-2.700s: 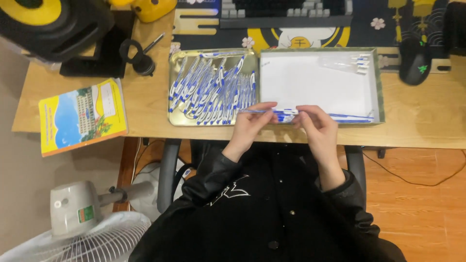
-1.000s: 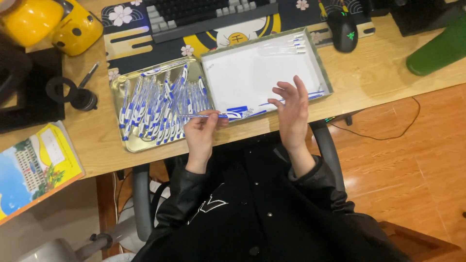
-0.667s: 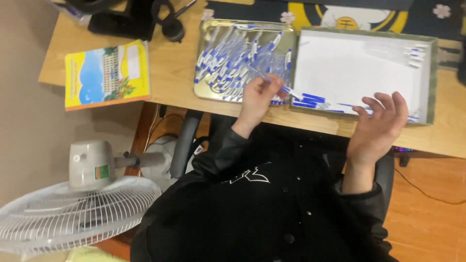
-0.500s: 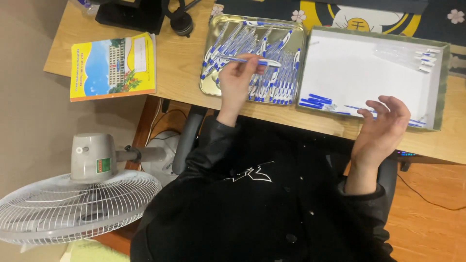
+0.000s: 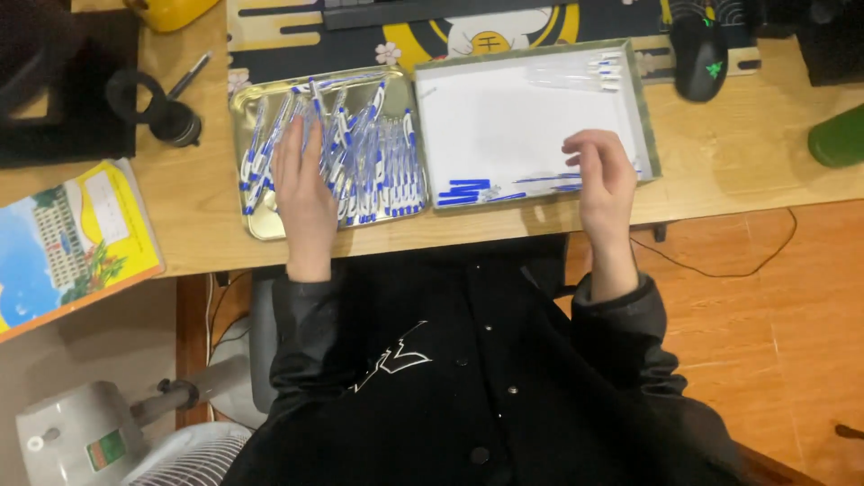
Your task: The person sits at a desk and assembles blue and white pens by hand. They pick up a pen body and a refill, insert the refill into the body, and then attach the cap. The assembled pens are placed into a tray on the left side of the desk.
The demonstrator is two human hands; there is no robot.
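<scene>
Left hand (image 5: 304, 184) on pens (image 5: 373, 157) (tray)

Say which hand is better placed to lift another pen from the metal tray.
Left, probably. The left hand lies flat on the blue-and-white pens inside the shiny metal tray; the right hand hovers over the white-lined box.

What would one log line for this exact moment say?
left hand: flat on pens in metal tray | right hand: open over white box | holding: nothing
</scene>
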